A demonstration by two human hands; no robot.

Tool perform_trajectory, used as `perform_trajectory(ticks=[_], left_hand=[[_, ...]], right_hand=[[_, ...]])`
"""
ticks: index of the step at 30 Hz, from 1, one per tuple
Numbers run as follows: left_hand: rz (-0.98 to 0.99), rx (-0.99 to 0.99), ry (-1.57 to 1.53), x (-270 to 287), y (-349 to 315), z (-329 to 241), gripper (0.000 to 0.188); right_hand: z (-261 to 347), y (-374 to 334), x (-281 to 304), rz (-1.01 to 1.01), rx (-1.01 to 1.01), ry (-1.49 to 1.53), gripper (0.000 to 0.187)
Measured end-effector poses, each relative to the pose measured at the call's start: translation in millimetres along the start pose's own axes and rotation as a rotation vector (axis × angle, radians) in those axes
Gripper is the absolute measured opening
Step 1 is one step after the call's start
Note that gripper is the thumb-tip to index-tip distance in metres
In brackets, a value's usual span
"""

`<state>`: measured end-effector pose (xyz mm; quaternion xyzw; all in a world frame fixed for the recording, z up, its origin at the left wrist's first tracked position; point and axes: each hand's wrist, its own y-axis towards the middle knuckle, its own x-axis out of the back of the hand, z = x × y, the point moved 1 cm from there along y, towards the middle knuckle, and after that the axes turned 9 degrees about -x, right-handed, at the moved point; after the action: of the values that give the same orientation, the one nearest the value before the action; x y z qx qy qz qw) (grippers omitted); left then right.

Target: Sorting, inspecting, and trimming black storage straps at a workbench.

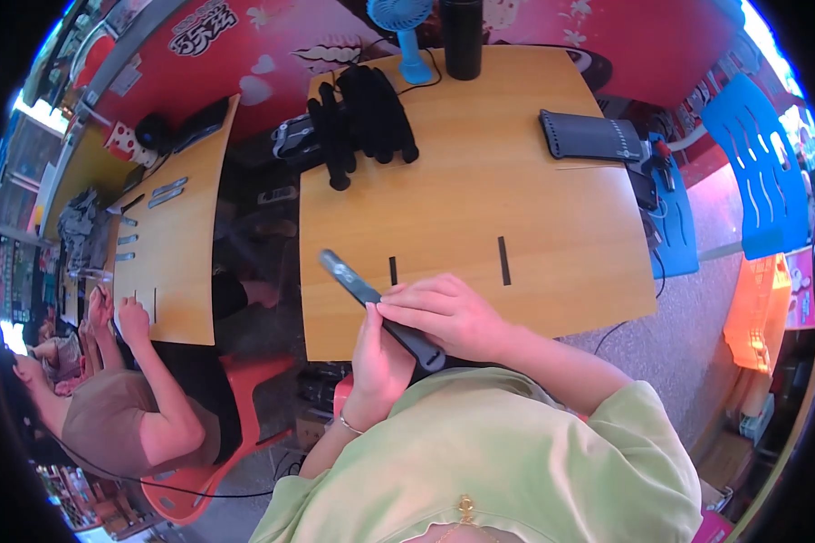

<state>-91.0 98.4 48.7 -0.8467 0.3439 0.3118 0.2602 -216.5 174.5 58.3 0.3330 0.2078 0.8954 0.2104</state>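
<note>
A long, narrow, dark grey strip [358,288] with rounded ends slants above the near edge of the wooden table [480,172]. Its far end is paler and shiny, and a small slot shows near the end closest to me. My left hand [380,357] grips it from the left and below, palm against it. From the right, my right hand [448,315] lies over its middle, fingers bent and pressed together on it. What the fingertips do underneath is hidden. Two short black strips, a left one [393,271] and a right one [504,261], lie flat on the tabletop just beyond my hands.
Black gloves [371,113] lie at the table's far left, near a blue fan [410,54] and a black cylinder [462,41]. A dark grey flat case [591,136] sits far right, beside blue chairs [756,167]. Leftward, another person [145,407] works at a second table [181,244].
</note>
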Motion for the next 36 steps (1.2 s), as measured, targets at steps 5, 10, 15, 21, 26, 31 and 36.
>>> perform_trajectory(ticks=[5, 10, 15, 21, 26, 31, 36], left_hand=[[-0.107, -0.083, -0.088, 17, 9, -1, 0.043], [-0.005, -0.031, -0.261, 37, 20, -18, 0.043], [-0.16, -0.001, -0.314, 30, 19, -18, 0.039], [0.115, -0.081, -0.158, 17, 18, -15, 0.049], [0.175, -0.027, -0.249, 23, 29, -10, 0.049], [0.047, -0.002, -0.26, 32, 33, -2, 0.048], [0.199, -0.04, -0.215, 11, 32, -6, 0.046]], right_hand=[[-76, -32, 63, -0.153, -0.312, -0.24, 0.027], [-152, -50, 166, -0.269, -0.486, -0.794, 0.033], [-171, -57, 186, -0.096, -0.54, -0.98, 0.029], [-138, -44, 171, 0.087, -0.661, -1.103, 0.013], [-134, -68, 142, 0.182, -0.774, -1.122, 0.014], [-99, -64, 120, 0.151, -0.654, -0.931, 0.016], [-49, -30, 73, -0.213, -0.571, -0.286, 0.016]])
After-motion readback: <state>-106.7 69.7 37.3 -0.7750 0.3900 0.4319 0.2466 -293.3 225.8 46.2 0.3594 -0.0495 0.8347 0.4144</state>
